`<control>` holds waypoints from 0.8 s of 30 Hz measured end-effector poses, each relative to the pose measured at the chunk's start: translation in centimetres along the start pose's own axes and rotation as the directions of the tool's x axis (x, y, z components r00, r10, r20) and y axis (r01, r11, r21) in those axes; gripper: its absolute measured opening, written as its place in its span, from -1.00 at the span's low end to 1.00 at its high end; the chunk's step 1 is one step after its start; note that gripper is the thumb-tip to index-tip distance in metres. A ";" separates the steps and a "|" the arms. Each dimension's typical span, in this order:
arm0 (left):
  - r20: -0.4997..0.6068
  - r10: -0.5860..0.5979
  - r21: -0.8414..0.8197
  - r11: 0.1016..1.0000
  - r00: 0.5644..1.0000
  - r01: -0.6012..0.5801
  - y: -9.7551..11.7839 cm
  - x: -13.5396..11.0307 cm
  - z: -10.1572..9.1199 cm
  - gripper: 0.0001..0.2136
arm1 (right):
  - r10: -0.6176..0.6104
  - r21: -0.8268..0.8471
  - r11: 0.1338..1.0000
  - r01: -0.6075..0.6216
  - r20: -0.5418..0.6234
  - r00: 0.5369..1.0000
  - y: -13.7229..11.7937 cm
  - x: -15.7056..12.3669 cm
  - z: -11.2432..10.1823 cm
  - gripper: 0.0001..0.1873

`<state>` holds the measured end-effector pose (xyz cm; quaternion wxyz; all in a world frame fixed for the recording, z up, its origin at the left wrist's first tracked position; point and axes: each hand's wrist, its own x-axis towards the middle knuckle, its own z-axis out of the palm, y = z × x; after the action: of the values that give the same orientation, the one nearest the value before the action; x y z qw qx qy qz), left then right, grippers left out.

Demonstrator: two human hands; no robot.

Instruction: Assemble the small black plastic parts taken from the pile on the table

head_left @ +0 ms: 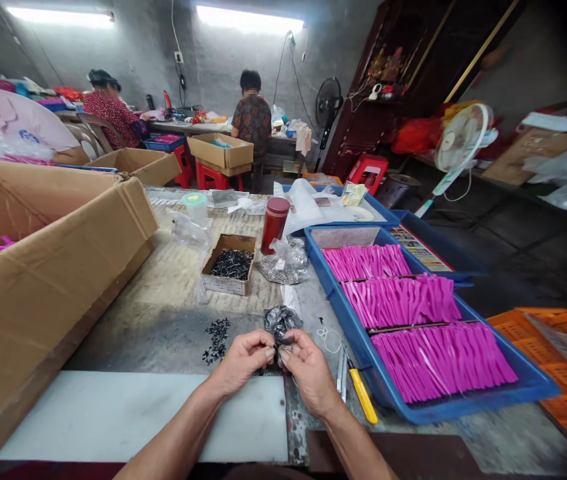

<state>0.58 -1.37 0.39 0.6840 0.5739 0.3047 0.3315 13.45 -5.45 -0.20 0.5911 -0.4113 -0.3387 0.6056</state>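
Note:
A small crumpled black plastic bag [282, 319] lies on the table in front of me. At its near end, my left hand [246, 357] and my right hand [307, 365] meet with fingertips pinched together. Both appear to grip the gathered end of the bag, though the fingertips hide the exact spot. Left of the bag is a loose pile of small black parts [217, 339]. Farther back, a small cardboard box [226, 285] holds many thin black pieces. To the right lie a loop of white string [332, 341] and a yellow-handled screwdriver [362, 395].
A blue tray [416, 415] with rows of magenta plastic strips [443, 357] stands at right. A large cardboard box [63, 287] flanks the left side. Behind are a dark red jar [274, 227] and a white board [153, 413] lies in front. Several people sit farther back.

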 end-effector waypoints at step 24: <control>0.009 0.051 0.062 0.997 0.999 -0.052 -0.2 0.0 -0.1 -0.85 | 0.018 -0.085 0.996 -0.016 0.017 1.000 -0.7 0.0 0.0 -0.83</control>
<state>0.50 -1.34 0.17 0.6582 0.6039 0.2973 0.3371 13.73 -5.36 0.47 0.5651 -0.4334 -0.3656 0.5993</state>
